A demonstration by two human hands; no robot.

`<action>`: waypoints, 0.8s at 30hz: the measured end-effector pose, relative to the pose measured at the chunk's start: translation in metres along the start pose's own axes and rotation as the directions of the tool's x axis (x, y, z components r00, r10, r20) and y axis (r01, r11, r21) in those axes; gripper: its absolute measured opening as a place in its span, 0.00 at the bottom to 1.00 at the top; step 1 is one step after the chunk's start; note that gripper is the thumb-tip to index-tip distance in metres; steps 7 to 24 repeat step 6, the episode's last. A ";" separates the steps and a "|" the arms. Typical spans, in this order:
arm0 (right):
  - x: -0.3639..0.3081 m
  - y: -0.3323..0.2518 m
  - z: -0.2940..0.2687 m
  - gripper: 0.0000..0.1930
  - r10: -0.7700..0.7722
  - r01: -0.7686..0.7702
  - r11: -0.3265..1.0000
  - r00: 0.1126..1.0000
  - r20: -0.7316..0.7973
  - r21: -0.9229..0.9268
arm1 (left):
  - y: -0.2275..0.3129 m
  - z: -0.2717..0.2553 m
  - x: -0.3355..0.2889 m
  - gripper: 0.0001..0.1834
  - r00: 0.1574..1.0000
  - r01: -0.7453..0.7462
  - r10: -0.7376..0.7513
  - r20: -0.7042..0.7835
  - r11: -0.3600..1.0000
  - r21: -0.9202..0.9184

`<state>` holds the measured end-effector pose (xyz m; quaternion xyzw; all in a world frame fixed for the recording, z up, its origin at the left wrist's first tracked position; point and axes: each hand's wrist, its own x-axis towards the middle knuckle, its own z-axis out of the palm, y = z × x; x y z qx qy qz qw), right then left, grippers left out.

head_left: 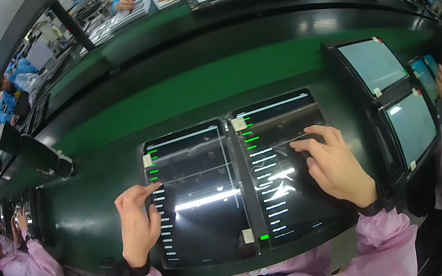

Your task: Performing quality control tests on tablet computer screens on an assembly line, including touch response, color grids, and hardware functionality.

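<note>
At the frame's centre, two dark tablets lie side by side on the green table [140, 95]. I have my left hand [137, 223] fingertip-touching the left tablet [200, 193] beside its list of bars, fingers loose, gripping nothing. My right hand [339, 166] rests spread on the right tablet [279, 171]. I judge screen checking underway; next calls for precise taps.
</note>
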<state>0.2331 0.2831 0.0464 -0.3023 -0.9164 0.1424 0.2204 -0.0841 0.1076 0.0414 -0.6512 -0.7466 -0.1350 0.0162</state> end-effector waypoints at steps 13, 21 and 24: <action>0.018 0.008 -0.016 0.17 0.044 -0.035 0.993 0.996 -0.076 0.116 | -0.013 -0.004 0.013 0.23 0.970 0.020 -0.135 -0.201 0.873 -0.488; 0.018 0.008 -0.016 0.17 0.044 -0.035 0.993 0.996 -0.076 0.116 | -0.013 -0.004 0.013 0.23 0.970 0.020 -0.135 -0.201 0.873 -0.488; 0.018 0.008 -0.016 0.17 0.044 -0.035 0.993 0.996 -0.076 0.116 | -0.013 -0.004 0.013 0.23 0.970 0.020 -0.135 -0.201 0.873 -0.488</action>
